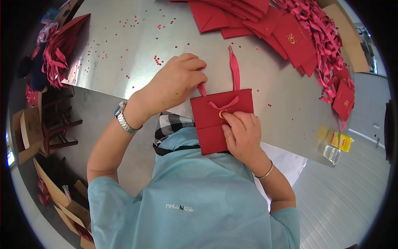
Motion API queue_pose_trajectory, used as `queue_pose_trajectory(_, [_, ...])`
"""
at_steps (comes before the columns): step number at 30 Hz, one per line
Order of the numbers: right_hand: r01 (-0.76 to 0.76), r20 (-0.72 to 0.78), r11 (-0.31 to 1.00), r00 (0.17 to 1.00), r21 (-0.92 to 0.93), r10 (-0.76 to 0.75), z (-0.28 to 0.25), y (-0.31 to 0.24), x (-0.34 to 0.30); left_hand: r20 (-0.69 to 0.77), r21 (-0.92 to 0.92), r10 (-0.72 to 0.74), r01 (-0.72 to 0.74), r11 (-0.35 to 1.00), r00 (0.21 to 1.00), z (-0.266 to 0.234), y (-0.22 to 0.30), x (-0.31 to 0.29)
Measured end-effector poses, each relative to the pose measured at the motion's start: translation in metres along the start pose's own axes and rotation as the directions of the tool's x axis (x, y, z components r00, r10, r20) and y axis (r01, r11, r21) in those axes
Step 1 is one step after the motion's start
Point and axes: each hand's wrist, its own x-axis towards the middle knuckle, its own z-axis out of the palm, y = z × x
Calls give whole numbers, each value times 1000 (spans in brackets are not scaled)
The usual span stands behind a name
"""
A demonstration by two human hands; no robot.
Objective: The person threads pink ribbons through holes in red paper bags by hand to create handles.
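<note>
A small dark-red paper gift bag [207,139] with a gold emblem sits at the table's near edge, against my shirt. My right hand [244,135] is closed on the bag's front right side, fingertips beside the emblem. Above the bag's top left corner, the curled fingers of my left hand [178,83] close on a pink ribbon [202,89]; the exact grip is partly hidden. Another length of ribbon [235,68] stands up from the bag's top right. A short ribbon loop [224,103] lies across the front.
Flat red bags [286,37] pile at the far right of the metal table [166,25], beside a heap of pink ribbons [319,29]. Small red paper dots are scattered about. A glass [331,154] and a yellow box [341,142] stand near the right edge. Cardboard boxes [29,130] lie left.
</note>
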Motion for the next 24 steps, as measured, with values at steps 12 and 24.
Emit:
queue_pose_trajectory(12, [5, 82, 1000, 997, 10, -6, -5, -1, 5, -83, 227, -118, 134, 965, 990, 17, -5, 25])
queue_pose_trajectory(24, [-7, 35, 1000, 999, -25, 8, -3, -3, 2, -223, -19, -283, 286, 958, 933, 36, 55, -10])
